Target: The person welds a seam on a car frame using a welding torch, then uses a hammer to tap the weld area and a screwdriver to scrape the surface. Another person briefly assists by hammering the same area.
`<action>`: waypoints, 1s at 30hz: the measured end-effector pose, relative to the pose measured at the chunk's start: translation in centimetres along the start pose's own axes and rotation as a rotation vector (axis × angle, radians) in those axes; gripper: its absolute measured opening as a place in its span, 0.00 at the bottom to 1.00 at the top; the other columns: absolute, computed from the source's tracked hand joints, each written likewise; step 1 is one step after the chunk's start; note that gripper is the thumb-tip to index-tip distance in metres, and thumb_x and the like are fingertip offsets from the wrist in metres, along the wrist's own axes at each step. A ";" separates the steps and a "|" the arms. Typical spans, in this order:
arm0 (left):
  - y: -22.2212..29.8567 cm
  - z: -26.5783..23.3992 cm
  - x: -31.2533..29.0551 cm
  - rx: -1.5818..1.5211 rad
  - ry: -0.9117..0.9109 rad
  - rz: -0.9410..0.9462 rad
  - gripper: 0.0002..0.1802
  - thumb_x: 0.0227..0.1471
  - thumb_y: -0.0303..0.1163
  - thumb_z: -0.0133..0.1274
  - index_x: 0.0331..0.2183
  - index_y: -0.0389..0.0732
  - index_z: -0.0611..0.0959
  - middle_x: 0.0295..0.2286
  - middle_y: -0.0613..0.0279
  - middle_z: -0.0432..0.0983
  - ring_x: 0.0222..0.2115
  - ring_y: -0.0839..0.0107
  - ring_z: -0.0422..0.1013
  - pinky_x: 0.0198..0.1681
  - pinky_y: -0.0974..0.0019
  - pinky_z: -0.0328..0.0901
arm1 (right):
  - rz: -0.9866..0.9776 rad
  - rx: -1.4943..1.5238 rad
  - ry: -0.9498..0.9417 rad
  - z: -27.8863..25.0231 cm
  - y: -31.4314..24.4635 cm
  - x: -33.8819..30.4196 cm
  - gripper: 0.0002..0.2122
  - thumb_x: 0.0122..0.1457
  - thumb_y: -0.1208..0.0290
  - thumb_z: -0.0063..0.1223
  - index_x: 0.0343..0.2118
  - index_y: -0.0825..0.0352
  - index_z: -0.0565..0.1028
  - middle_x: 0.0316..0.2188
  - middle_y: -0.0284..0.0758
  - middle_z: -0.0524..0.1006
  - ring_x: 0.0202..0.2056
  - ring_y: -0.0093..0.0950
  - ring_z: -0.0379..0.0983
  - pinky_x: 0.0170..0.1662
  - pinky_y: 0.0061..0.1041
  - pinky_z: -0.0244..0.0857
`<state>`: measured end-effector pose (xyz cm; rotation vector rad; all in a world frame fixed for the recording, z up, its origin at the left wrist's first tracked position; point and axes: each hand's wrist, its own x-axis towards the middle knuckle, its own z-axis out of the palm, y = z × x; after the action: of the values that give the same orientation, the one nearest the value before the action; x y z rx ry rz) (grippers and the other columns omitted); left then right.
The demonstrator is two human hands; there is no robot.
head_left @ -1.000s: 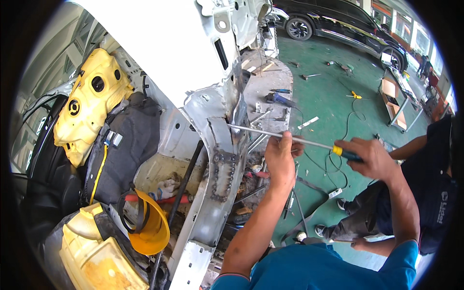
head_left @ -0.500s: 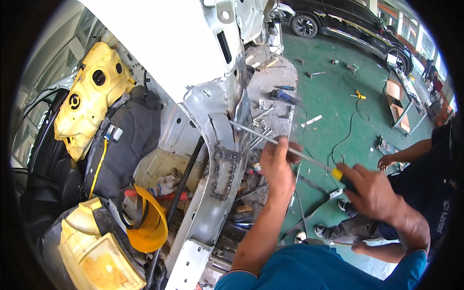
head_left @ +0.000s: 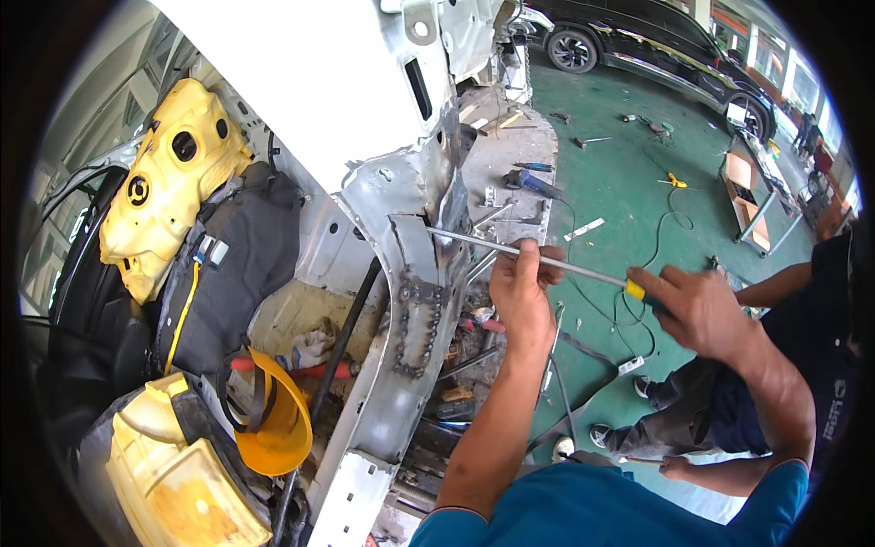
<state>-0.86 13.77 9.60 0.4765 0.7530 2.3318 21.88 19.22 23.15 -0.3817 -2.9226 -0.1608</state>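
A long screwdriver (head_left: 583,270) spans from my right to the bare metal car pillar (head_left: 421,273). Its tip meets the pillar beside a seam, above a rectangular row of weld spots (head_left: 417,360). My left hand (head_left: 523,296) is closed around the shaft about midway, thumb on top. On the yellow and dark handle, my right hand (head_left: 700,314) is wrapped, the palm hiding most of the grip.
Left of the pillar are a yellow face-shield-like piece (head_left: 287,424), a black bar (head_left: 351,328) and yellow foam (head_left: 178,178). A grinder (head_left: 531,182) lies on the grey platform beyond. A co-worker (head_left: 770,356) stands close at right; cables (head_left: 652,333) cross the green floor.
The screwdriver's handle end has come down slightly, and its tip has shifted a little left along the pillar. My right hand has moved slightly upward. The co-worker's near hand has slipped behind my right arm.
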 end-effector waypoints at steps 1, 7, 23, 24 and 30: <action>0.1 -0.3 -0.3 -0.015 -0.006 0.005 0.10 0.70 0.37 0.58 0.40 0.41 0.81 0.29 0.55 0.85 0.25 0.73 0.78 0.30 0.69 0.71 | 0.030 0.020 -0.009 -0.2 -0.8 -0.3 0.32 0.53 0.77 0.63 0.64 0.63 0.73 0.29 0.36 0.75 0.23 0.41 0.76 0.25 0.42 0.71; -0.7 -0.3 -0.4 0.091 0.015 0.007 0.16 0.71 0.42 0.58 0.40 0.38 0.80 0.29 0.58 0.85 0.25 0.76 0.73 0.32 0.68 0.66 | 0.008 0.017 0.012 3.0 2.3 0.0 0.37 0.47 0.79 0.63 0.66 0.62 0.73 0.29 0.39 0.74 0.23 0.42 0.76 0.26 0.43 0.70; 0.6 -0.5 -1.6 0.002 0.040 0.008 0.11 0.70 0.38 0.58 0.39 0.39 0.81 0.26 0.58 0.83 0.22 0.75 0.72 0.28 0.70 0.66 | 0.181 0.072 -0.072 2.4 -2.1 -4.4 0.29 0.64 0.73 0.58 0.70 0.54 0.70 0.36 0.41 0.77 0.28 0.47 0.79 0.31 0.44 0.74; 1.1 -0.7 -1.9 -0.015 0.053 -0.012 0.11 0.69 0.37 0.59 0.39 0.40 0.81 0.26 0.58 0.83 0.21 0.75 0.73 0.28 0.70 0.67 | 0.189 0.047 -0.065 2.3 -3.5 -4.9 0.29 0.64 0.73 0.58 0.70 0.54 0.70 0.35 0.41 0.77 0.27 0.45 0.79 0.30 0.43 0.74; 2.3 -1.0 -1.9 0.038 0.052 -0.056 0.10 0.69 0.37 0.59 0.38 0.40 0.81 0.27 0.57 0.83 0.22 0.75 0.74 0.28 0.71 0.67 | 0.169 -0.060 -0.164 -0.5 -5.9 -0.9 0.38 0.48 0.78 0.66 0.67 0.63 0.71 0.29 0.39 0.72 0.25 0.41 0.76 0.27 0.44 0.70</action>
<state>-1.02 10.62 10.03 0.4071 0.8261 2.2897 21.26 13.23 22.99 -0.6786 -3.0319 -0.2023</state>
